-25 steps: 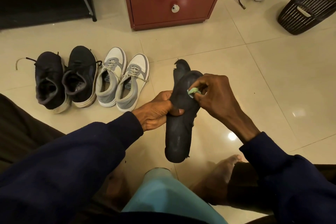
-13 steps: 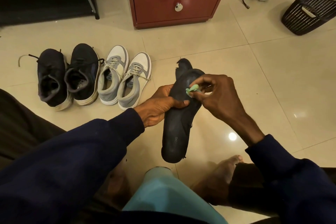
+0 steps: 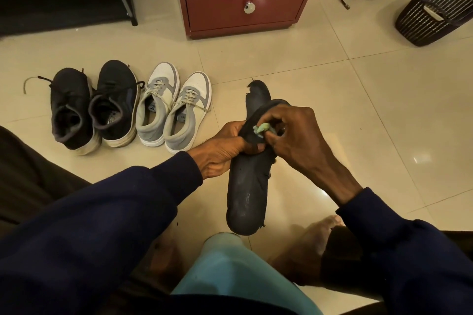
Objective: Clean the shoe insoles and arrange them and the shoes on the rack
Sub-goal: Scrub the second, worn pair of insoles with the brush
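The left grip [image 3: 222, 151] curled round a dark insole [image 3: 247, 194] held above the floor [image 3: 332, 84], while the right grip [image 3: 299, 135] pinched a green cloth [image 3: 261, 129] against its far half; four shoes [image 3: 112, 110] stood left.

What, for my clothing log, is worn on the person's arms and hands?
Both arms are in long dark navy sleeves, the left sleeve and the right sleeve, each ending in a snug cuff at the wrist. The left hand and right hand are bare, with no gloves.
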